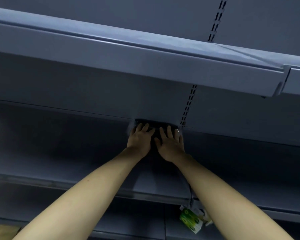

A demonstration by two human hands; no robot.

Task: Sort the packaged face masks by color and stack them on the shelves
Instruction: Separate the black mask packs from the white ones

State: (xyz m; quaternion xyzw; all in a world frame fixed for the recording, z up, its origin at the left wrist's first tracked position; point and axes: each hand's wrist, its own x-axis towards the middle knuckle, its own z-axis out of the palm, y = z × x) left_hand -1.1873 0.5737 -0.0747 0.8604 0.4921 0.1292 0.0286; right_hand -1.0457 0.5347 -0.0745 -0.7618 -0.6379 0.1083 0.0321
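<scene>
Grey-blue metal shelving fills the view, dimly lit, with an upper shelf [145,66] slanting across from ten o'clock to three o'clock and a slotted upright [189,106] running down the back panel.

On the middle shelf [59,135], at the centre of the frame, a dark stack of packaged face masks [154,126] sits pushed against the back panel, just left of the upright. The left hand [139,137] lies flat on the stack's left half, fingers straight and spread, pressing rather than gripping. The right hand [170,141] does the same on the right half, fingers extended toward twelve o'clock. The two hands are nearly touching.

At five o'clock, on a lower shelf [145,220], a green and white box [190,220] lies tilted beside the right forearm; what it contains cannot be read.

Judging by this, one dark-coloured stack is being squared into place, so at least one colour group looks close to done. No other coloured masks appear on the shelves in view, so most of the sorting probably remains, though the supply is out of sight.
</scene>
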